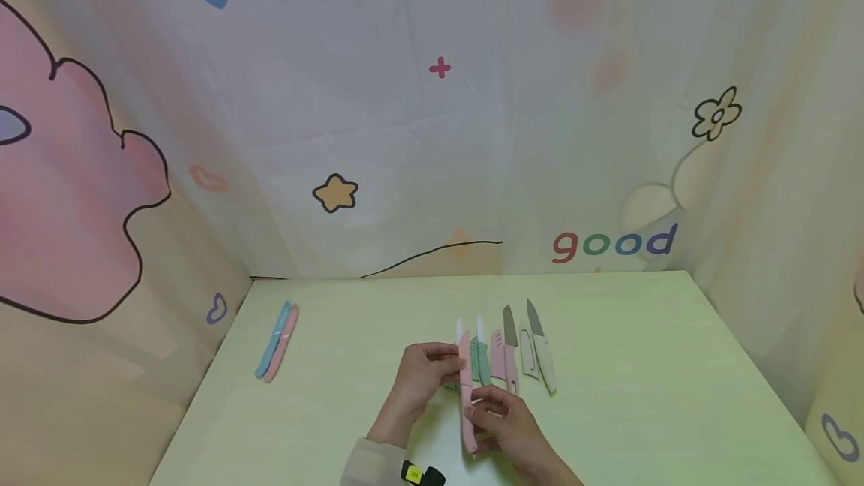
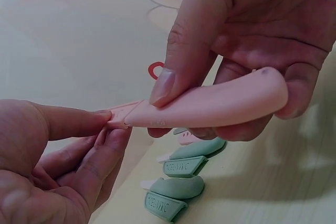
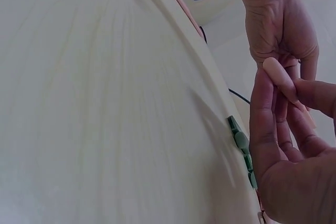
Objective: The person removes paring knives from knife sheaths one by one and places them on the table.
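Note:
Above the table, my two hands hold a small pink knife in its sheath. My left hand (image 1: pixel 413 381) pinches the pink sheath (image 2: pixel 122 114) between thumb and fingers. The pink knife's smooth, curved handle (image 2: pixel 220 100) is in my right hand (image 1: pixel 509 426), thumb on one side and fingers on the other. Handle and sheath meet end to end, and no blade shows between them. Just behind lie two green knives (image 2: pixel 181 188) with white blades, each beside a green sheath (image 2: pixel 164 205); in the head view the nearer one is mostly hidden.
Right of the green knives lie a pink sheath (image 1: pixel 497 357), a pink-handled knife (image 1: pixel 509 328) with a grey blade, a white sheath (image 1: pixel 529 351) and a white-handled knife (image 1: pixel 542 351). Far left, a blue slim piece (image 1: pixel 274 340) and a pink one (image 1: pixel 283 343) lie side by side.

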Demonstrator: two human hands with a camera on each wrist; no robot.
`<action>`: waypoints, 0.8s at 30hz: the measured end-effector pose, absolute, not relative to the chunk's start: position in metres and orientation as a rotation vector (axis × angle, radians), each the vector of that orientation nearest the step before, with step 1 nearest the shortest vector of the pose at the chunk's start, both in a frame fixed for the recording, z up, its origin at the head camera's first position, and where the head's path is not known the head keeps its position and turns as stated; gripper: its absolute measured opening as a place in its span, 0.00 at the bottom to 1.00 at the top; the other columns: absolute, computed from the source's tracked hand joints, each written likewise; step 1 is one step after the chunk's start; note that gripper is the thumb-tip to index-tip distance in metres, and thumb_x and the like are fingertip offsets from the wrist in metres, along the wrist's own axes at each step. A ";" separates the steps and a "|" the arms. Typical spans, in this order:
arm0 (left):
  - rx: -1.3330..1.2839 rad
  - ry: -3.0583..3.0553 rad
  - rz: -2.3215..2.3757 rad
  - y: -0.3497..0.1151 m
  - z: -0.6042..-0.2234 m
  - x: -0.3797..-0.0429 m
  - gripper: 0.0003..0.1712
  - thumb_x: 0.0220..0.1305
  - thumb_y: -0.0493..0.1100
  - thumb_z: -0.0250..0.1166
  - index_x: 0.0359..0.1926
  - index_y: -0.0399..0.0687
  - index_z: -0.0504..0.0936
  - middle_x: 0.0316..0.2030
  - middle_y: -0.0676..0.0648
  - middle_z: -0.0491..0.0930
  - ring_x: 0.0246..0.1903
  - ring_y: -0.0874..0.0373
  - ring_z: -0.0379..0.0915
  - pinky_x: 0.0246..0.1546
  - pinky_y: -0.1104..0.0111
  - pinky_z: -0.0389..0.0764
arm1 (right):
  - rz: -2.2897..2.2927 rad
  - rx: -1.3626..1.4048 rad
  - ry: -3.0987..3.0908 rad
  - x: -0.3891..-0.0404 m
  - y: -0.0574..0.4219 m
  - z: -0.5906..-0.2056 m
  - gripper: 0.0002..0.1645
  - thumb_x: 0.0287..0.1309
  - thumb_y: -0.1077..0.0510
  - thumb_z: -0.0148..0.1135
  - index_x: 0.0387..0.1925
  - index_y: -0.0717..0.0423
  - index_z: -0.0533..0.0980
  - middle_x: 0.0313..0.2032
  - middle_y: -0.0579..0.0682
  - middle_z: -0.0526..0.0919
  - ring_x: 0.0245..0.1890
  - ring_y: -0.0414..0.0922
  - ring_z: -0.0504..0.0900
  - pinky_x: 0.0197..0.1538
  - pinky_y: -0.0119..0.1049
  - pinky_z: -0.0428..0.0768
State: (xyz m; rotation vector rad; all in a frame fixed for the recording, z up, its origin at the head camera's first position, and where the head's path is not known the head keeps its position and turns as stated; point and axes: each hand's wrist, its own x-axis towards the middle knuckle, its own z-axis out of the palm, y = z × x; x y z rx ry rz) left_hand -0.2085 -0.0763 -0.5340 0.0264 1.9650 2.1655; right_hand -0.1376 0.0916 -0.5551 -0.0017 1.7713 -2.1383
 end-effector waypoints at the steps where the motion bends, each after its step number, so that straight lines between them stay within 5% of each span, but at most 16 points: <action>1: 0.024 1.965 2.164 -0.076 -0.534 -0.208 0.11 0.57 0.32 0.69 0.42 0.33 0.83 0.33 0.41 0.84 0.33 0.50 0.81 0.40 0.57 0.86 | -2.138 -0.004 1.775 -0.137 0.092 -0.555 0.21 0.60 0.61 0.63 0.51 0.69 0.70 0.32 0.48 0.82 0.31 0.50 0.82 0.25 0.36 0.85; 15: 0.030 1.989 2.107 -0.076 -0.509 -0.199 0.13 0.58 0.28 0.66 0.45 0.27 0.81 0.35 0.35 0.83 0.34 0.47 0.81 0.46 0.47 0.82 | -2.134 0.004 1.780 -0.136 0.093 -0.555 0.22 0.60 0.61 0.64 0.52 0.70 0.70 0.32 0.49 0.82 0.30 0.49 0.82 0.26 0.37 0.85; 24: 0.026 1.973 2.124 -0.077 -0.501 -0.194 0.13 0.57 0.28 0.66 0.45 0.27 0.81 0.34 0.36 0.83 0.34 0.48 0.81 0.45 0.50 0.83 | -2.116 -0.008 1.786 -0.137 0.095 -0.560 0.22 0.62 0.63 0.61 0.53 0.72 0.69 0.33 0.48 0.81 0.31 0.50 0.82 0.27 0.39 0.85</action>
